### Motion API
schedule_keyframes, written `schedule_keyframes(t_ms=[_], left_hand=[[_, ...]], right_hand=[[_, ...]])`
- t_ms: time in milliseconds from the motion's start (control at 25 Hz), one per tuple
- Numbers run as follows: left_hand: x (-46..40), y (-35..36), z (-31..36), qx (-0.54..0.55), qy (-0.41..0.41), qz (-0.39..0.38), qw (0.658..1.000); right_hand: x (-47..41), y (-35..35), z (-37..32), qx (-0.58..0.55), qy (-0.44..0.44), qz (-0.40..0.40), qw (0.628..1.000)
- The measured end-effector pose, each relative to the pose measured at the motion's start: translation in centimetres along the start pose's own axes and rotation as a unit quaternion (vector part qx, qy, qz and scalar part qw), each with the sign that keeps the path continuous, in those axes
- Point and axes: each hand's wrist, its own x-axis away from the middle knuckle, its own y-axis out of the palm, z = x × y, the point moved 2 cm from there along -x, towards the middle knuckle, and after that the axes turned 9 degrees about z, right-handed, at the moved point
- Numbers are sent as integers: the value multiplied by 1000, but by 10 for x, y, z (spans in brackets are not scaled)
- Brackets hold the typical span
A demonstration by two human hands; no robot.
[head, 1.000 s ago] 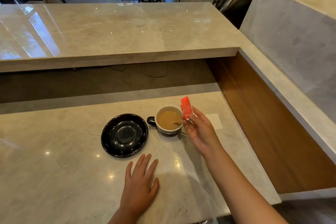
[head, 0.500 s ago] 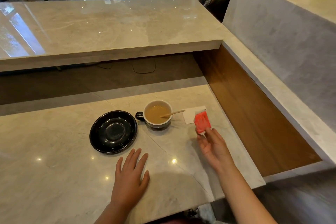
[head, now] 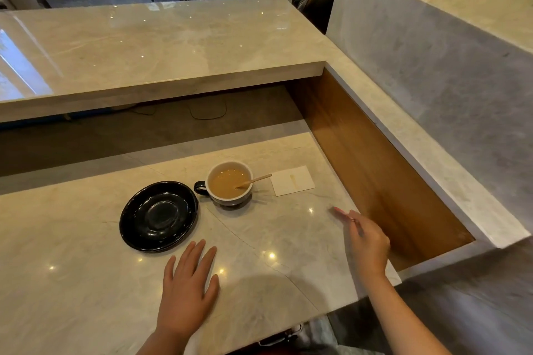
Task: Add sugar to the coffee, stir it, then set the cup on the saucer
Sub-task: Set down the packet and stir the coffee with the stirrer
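Note:
A dark cup (head: 230, 201) of milky coffee stands on the marble counter, its handle to the left and a wooden stirrer (head: 257, 179) leaning in it. The empty black saucer (head: 159, 215) lies just left of the cup. My right hand (head: 367, 241) hovers low, to the right of and nearer than the cup, blurred. It pinches a red sugar packet (head: 341, 213) seen edge-on at the fingertips. My left hand (head: 187, 287) rests flat on the counter in front of the saucer, fingers spread, holding nothing.
A white paper napkin (head: 292, 181) lies right of the cup. A raised marble ledge (head: 161, 52) runs across the back. A wooden side panel (head: 369, 161) and a marble wall bound the right. The counter's near edge is close to my wrists.
My right hand has carried the red packet away from the cup's rim, rightward and down toward the counter. The cup, saucer and left hand have stayed put.

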Motion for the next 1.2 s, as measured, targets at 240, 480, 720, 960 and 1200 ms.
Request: schedule_keyframes(t_ms=[240,480,720,960,1200], left_hand=[[0,-1,1,1,-11,-13,1000],[-1,-2,1,2,-17,-22,1000],[1,-2,1,9,-13,-13,1000],[1,0,0,-5,-12,-10,1000],[1,1,-2,2,-5,-13,1000]], right_hand=[[8,9,17,158,-205,-67,963],[11,10,19,186,-217,-85,955],[11,10,-14,151,-264,-61,951],[3,45,-97,50,-306,-111,944],[-19,102,-140,21,-121,-248,961]])
